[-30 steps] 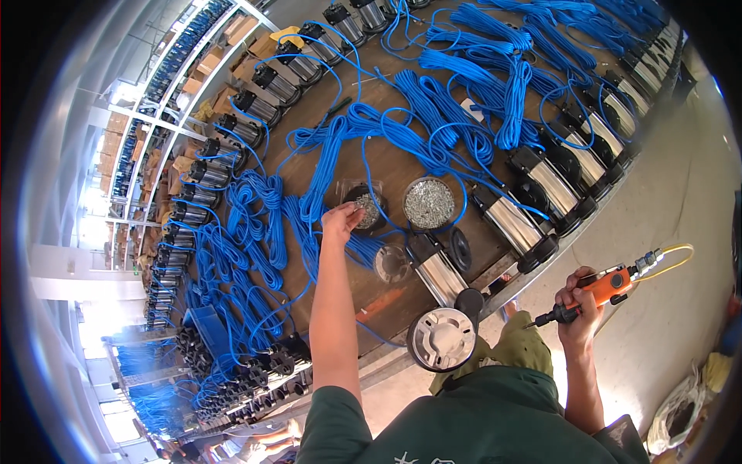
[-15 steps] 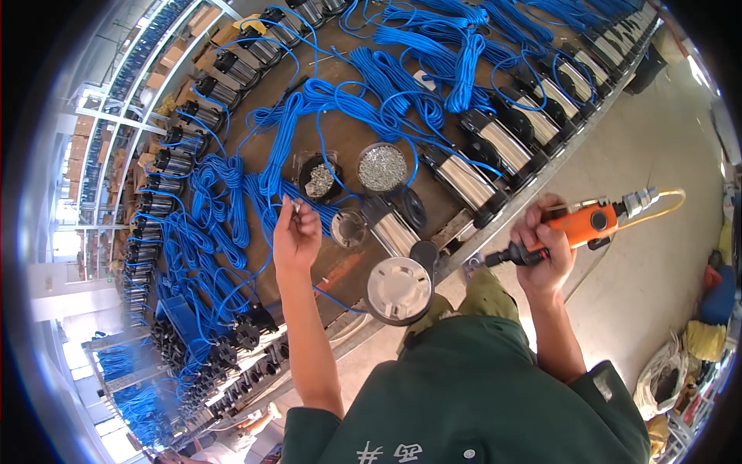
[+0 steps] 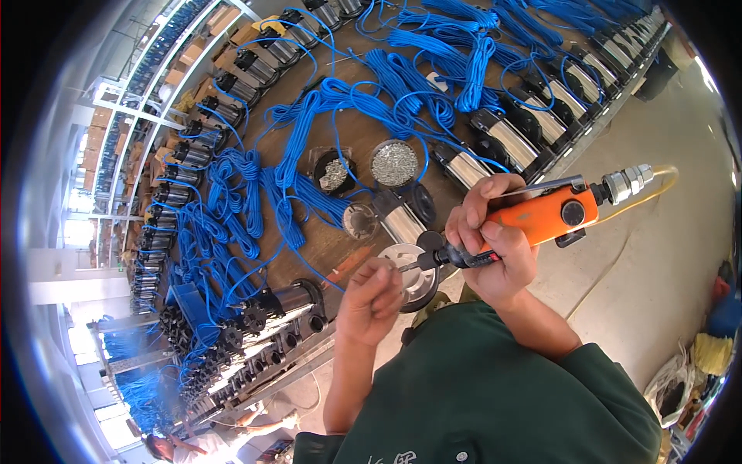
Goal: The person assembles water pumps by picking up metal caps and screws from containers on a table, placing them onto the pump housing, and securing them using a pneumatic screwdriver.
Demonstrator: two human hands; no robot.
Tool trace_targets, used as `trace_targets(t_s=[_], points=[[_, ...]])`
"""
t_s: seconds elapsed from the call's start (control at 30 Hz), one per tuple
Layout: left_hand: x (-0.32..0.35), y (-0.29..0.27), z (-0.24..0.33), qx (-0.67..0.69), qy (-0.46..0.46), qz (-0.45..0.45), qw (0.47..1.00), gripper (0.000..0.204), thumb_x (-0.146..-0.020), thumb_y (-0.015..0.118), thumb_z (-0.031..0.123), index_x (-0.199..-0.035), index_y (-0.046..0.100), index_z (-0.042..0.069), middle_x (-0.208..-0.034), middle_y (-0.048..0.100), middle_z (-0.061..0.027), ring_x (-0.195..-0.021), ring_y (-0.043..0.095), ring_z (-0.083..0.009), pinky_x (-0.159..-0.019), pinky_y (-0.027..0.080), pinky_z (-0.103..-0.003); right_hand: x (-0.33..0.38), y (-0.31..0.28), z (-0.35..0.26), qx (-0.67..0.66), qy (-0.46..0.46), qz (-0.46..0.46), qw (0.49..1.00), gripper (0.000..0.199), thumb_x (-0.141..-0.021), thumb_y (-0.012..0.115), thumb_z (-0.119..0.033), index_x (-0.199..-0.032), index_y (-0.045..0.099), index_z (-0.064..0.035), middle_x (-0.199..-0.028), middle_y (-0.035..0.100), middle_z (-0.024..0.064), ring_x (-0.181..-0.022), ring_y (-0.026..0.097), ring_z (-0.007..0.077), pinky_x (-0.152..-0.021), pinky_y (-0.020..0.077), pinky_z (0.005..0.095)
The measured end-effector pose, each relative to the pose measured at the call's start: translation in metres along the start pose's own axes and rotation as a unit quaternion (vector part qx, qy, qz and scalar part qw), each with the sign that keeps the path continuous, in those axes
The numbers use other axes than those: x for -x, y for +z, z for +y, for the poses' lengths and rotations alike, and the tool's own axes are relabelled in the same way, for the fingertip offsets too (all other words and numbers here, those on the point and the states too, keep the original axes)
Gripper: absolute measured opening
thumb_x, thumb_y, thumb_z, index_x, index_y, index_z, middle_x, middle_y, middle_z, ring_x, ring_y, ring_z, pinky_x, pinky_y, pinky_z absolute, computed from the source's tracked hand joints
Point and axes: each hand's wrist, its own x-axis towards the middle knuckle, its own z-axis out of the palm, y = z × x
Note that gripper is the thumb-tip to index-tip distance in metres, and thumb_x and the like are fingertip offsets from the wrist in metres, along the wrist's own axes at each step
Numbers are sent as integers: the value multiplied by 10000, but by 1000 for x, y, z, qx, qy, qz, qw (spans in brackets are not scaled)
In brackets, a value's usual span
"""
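My right hand is wrapped around an orange air screwdriver, its bit pointing left. At the bit's tip, my left hand is closed with thumb and finger pinched together; whatever they hold is too small to make out. Just beneath the bit is the pale round end of a pump, partly covered by my hands and the tool. Behind it lies a steel motor cylinder. Two round containers stand further back: a bowl of small silvery screws and a dark one with fewer pieces.
Bundles of blue cable cover much of the brown table. Steel motors line its right edge, with more motors along the left. A yellow air hose trails from the screwdriver. Another person is at the lower left.
My left hand has come down and right from near the screw containers to the bit. My right hand has brought the screwdriver left, over the pump's round end.
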Motion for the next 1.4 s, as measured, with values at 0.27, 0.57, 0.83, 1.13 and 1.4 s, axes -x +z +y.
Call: trace_targets(t_s=[0.27,0.57,0.83,1.13,1.4], points=[[-2,5,-10,-32,19,-10,999,117,-928,574,85,-1032,614,50,-897,625,-112,-459,355,-22,-383,276,-137,1,-2,-1,-51,-3,19,999,303,-766,532,-4,-1061,463,-23,-785,536,116,-567,491,139,-597,452,310],[-14,9,-7,-300,47,37,952,125,-920,576,107,-967,641,12,-632,551,-15,-483,403,-43,-465,316,-212,7,-21,-3,14,-21,-24,999,314,-767,531,-78,-1066,445,-31,-846,513,95,-548,461,105,-605,438,302],[-33,23,-10,-753,51,-25,656,293,-930,460,74,-1139,598,-80,-612,537,-31,-567,466,-91,-539,397,-270,18,-62,18,58,71,57,994,270,-753,476,80,-1014,468,11,-827,545,94,-640,532,142,-622,464,294],[-25,7,3,-642,111,115,749,208,-951,497,108,-1034,637,-21,-785,643,-6,-655,508,-55,-590,406,-210,16,-63,24,134,150,65,977,265,-730,517,64,-984,528,-11,-799,573,57,-650,561,119,-566,455,251],[-5,-45,-7,-406,98,250,874,504,-734,773,59,-1166,546,-69,-681,354,84,-595,374,-20,-554,321,-174,1,-31,30,248,177,-26,952,193,-684,563,68,-862,552,-4,-783,582,39,-730,587,114,-660,485,256]])
